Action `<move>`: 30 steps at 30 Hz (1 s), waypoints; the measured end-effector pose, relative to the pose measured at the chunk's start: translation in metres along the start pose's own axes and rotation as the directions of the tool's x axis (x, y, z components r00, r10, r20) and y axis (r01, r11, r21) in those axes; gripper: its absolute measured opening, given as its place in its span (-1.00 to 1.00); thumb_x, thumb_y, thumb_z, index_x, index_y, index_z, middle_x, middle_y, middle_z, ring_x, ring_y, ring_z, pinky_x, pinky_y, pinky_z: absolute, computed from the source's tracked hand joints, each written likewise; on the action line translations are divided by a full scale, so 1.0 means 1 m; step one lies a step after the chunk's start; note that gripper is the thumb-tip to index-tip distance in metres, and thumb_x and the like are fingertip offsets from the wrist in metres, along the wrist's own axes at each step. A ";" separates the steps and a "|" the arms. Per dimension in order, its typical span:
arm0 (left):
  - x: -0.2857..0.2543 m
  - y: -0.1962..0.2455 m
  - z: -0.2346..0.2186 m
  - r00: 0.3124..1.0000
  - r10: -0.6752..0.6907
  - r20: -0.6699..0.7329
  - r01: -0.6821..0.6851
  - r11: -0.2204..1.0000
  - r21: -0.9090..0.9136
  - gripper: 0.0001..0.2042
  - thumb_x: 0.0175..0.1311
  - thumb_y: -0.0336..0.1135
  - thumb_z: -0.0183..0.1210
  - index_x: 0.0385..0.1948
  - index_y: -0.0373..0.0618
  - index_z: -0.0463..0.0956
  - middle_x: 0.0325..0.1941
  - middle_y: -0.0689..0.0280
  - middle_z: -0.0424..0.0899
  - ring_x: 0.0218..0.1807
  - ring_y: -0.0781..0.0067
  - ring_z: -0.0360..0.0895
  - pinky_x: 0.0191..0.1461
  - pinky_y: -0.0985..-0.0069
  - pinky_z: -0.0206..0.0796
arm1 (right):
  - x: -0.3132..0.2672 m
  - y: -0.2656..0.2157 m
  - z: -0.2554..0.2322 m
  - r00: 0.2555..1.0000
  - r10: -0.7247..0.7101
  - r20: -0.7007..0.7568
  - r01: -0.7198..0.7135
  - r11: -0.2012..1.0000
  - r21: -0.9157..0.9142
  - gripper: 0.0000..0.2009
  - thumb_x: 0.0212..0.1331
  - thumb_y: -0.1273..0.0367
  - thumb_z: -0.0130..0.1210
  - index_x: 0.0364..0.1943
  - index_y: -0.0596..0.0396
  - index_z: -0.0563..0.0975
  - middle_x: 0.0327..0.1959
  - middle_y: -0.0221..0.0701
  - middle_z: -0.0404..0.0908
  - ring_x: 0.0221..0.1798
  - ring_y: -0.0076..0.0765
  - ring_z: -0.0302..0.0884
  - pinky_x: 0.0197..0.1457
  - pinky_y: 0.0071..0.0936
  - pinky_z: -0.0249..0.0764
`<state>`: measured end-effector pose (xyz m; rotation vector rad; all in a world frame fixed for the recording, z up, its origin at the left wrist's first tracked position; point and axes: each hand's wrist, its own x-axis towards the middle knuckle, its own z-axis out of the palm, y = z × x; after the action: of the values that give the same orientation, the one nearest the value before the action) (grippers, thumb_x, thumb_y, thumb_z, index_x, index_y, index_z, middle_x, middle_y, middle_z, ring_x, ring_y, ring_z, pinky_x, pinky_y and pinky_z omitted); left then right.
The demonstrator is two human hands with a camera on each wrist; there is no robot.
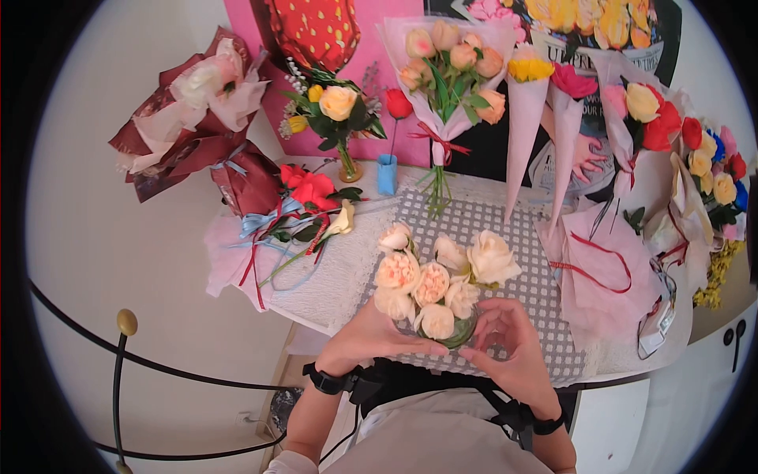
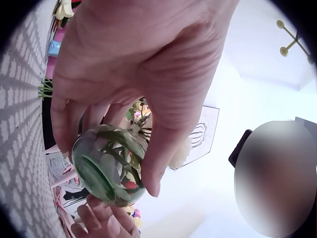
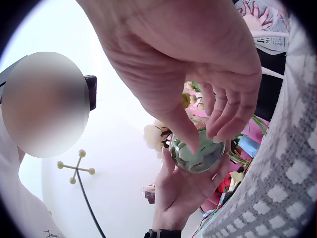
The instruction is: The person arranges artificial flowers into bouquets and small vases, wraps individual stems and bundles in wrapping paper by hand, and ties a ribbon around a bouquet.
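Note:
A round clear glass vase carries a cluster of cream and peach roses, with green stems inside the glass. My left hand holds the vase from its left, thumb on one side and fingers round the other. On its right side my right hand has its fingers loosely bent close to the glass; whether the fingertips touch it cannot be told. The vase looks tilted and raised off the table in the left wrist view.
Wrapped bouquets and a small vase of flowers stand along the back. Red flowers and ribbons lie at the left. Pink wrapping with red ribbon lies right on the grey checked cloth. A black-framed rack stands at far left.

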<state>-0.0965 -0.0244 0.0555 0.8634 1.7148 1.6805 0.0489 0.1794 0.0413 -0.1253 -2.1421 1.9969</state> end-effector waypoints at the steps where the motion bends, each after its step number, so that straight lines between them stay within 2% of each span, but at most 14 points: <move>1: -0.001 0.005 -0.001 1.000 -0.009 0.023 0.008 1.000 0.011 0.03 -0.15 -0.41 0.73 0.45 -0.25 0.26 0.43 0.28 0.50 0.41 0.43 0.45 0.49 0.37 0.33 | -0.002 -0.002 0.001 1.000 -0.012 0.009 0.012 1.000 -0.006 -0.38 0.12 0.63 0.41 0.27 0.11 0.37 -0.13 -0.39 0.56 -0.20 -0.53 0.58 -0.12 -0.53 0.55; 5: -0.003 0.012 0.000 0.996 0.087 0.007 -0.087 0.996 -0.029 0.04 -0.16 -0.43 0.72 0.46 -0.25 0.25 0.45 0.27 0.47 0.43 0.43 0.42 0.50 0.38 0.30 | -0.010 -0.007 0.002 0.999 -0.037 0.016 0.037 0.998 -0.058 -0.35 0.11 0.63 0.41 0.29 0.12 0.36 -0.09 -0.37 0.56 -0.19 -0.51 0.59 -0.11 -0.52 0.57; 7: -0.007 0.019 0.000 0.999 0.040 0.005 -0.041 0.999 0.010 0.05 -0.17 -0.44 0.73 0.47 -0.24 0.25 0.46 0.26 0.46 0.45 0.43 0.40 0.52 0.39 0.28 | -0.013 -0.008 0.001 0.998 -0.058 0.023 0.060 0.995 -0.080 -0.34 0.11 0.63 0.42 0.30 0.12 0.36 -0.08 -0.37 0.56 -0.18 -0.51 0.60 -0.11 -0.51 0.58; 13: -0.013 0.015 0.003 0.998 0.059 0.025 -0.060 0.998 0.037 0.06 -0.17 -0.42 0.73 0.47 -0.24 0.25 0.47 0.27 0.46 0.44 0.43 0.40 0.53 0.39 0.27 | -0.021 -0.010 -0.002 0.999 -0.041 0.030 0.044 0.993 -0.113 -0.31 0.09 0.59 0.45 0.33 0.13 0.35 0.00 -0.36 0.54 -0.10 -0.49 0.60 -0.06 -0.50 0.60; 15: -0.015 0.014 0.004 0.997 0.072 0.021 -0.073 0.996 0.048 0.05 -0.18 -0.42 0.73 0.47 -0.24 0.25 0.46 0.28 0.47 0.43 0.43 0.41 0.52 0.40 0.28 | -0.023 -0.009 -0.005 0.992 -0.127 0.011 0.127 0.971 -0.204 -0.19 0.07 0.54 0.49 0.43 0.14 0.29 0.14 -0.31 0.50 0.06 -0.43 0.58 0.00 -0.47 0.61; 16: -0.015 0.013 0.005 0.996 0.084 0.017 -0.084 0.995 0.059 0.05 -0.18 -0.42 0.73 0.46 -0.24 0.26 0.45 0.28 0.48 0.43 0.43 0.41 0.52 0.40 0.28 | -0.024 -0.010 -0.006 0.992 -0.128 0.010 0.127 0.971 -0.205 -0.19 0.07 0.54 0.49 0.43 0.14 0.29 0.14 -0.31 0.50 0.06 -0.43 0.58 0.00 -0.47 0.61; 18: -0.017 0.010 0.005 0.997 0.072 0.027 -0.073 0.996 0.060 0.04 -0.18 -0.41 0.73 0.46 -0.24 0.26 0.44 0.28 0.49 0.42 0.43 0.42 0.51 0.40 0.28 | -0.024 -0.015 -0.011 0.981 -0.195 -0.007 0.189 0.957 -0.221 -0.04 0.05 0.48 0.54 0.55 0.14 0.18 0.31 -0.24 0.42 0.29 -0.30 0.49 0.18 -0.34 0.59; 20: -0.019 0.008 0.006 0.998 0.056 0.040 -0.058 0.997 0.060 0.04 -0.18 -0.41 0.74 0.46 -0.23 0.27 0.44 0.28 0.49 0.42 0.42 0.42 0.51 0.40 0.29 | -0.021 -0.023 -0.016 0.965 -0.263 -0.015 0.251 0.935 -0.250 0.00 0.06 0.45 0.53 0.58 0.13 0.13 0.39 -0.21 0.38 0.37 -0.23 0.44 0.28 -0.28 0.53; 22: -0.020 0.007 0.007 0.995 0.066 0.074 -0.069 0.997 0.041 -0.07 -0.08 -0.35 0.70 0.41 -0.24 0.35 0.41 0.24 0.54 0.41 0.39 0.45 0.53 0.37 0.24 | -0.016 -0.033 -0.019 0.944 -0.328 -0.022 0.309 0.909 -0.281 0.03 0.07 0.42 0.53 0.62 0.13 0.08 0.46 -0.18 0.34 0.45 -0.16 0.38 0.38 -0.21 0.47; 24: -0.022 -0.001 0.007 0.995 0.039 0.088 -0.042 0.998 0.037 -0.08 -0.06 -0.35 0.69 0.41 -0.24 0.35 0.41 0.24 0.54 0.41 0.39 0.45 0.53 0.37 0.24 | -0.008 -0.041 -0.020 0.895 -0.444 -0.039 0.415 0.861 -0.294 -0.04 0.16 0.39 0.46 0.61 0.13 0.10 0.57 -0.17 0.25 0.54 -0.09 0.29 0.48 -0.15 0.37; 25: -0.022 -0.005 0.006 0.995 0.014 0.097 -0.017 0.999 0.036 -0.09 -0.04 -0.36 0.69 0.42 -0.24 0.35 0.41 0.24 0.55 0.41 0.39 0.45 0.53 0.37 0.24 | -0.004 -0.042 -0.020 0.896 -0.442 -0.041 0.411 0.863 -0.295 -0.04 0.16 0.39 0.46 0.61 0.13 0.10 0.57 -0.17 0.25 0.54 -0.09 0.29 0.48 -0.15 0.37; 27: -0.021 -0.008 0.006 0.993 0.022 0.118 -0.027 0.999 0.042 -0.11 -0.02 -0.36 0.67 0.41 -0.24 0.35 0.40 0.25 0.55 0.40 0.39 0.45 0.53 0.38 0.24 | 0.007 -0.039 -0.020 0.883 -0.468 -0.041 0.434 0.845 -0.312 -0.24 0.27 0.43 0.34 0.54 0.16 0.25 0.55 -0.15 0.31 0.51 -0.08 0.34 0.52 -0.17 0.32; 28: -0.020 -0.009 0.005 0.990 0.032 0.138 -0.039 0.998 0.050 -0.12 -0.01 -0.36 0.66 0.41 -0.24 0.35 0.40 0.26 0.55 0.40 0.38 0.46 0.53 0.38 0.24 | 0.012 -0.037 -0.019 0.884 -0.465 -0.040 0.432 0.847 -0.311 -0.24 0.27 0.43 0.34 0.54 0.16 0.25 0.55 -0.15 0.31 0.51 -0.08 0.34 0.52 -0.17 0.32; 30: -0.016 -0.018 0.002 0.989 0.056 0.138 -0.067 0.995 0.080 -0.13 0.01 -0.36 0.66 0.41 -0.23 0.35 0.40 0.26 0.55 0.40 0.38 0.45 0.52 0.38 0.25 | 0.021 -0.031 -0.017 0.901 -0.432 0.033 0.421 0.856 -0.300 -0.45 0.30 0.54 0.24 0.40 0.16 0.44 0.42 -0.15 0.48 0.43 -0.12 0.46 0.46 -0.24 0.39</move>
<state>-0.0860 -0.0358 0.0372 1.0547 1.6924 1.5599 0.0348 0.1980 0.0754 0.2499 -2.1975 1.4063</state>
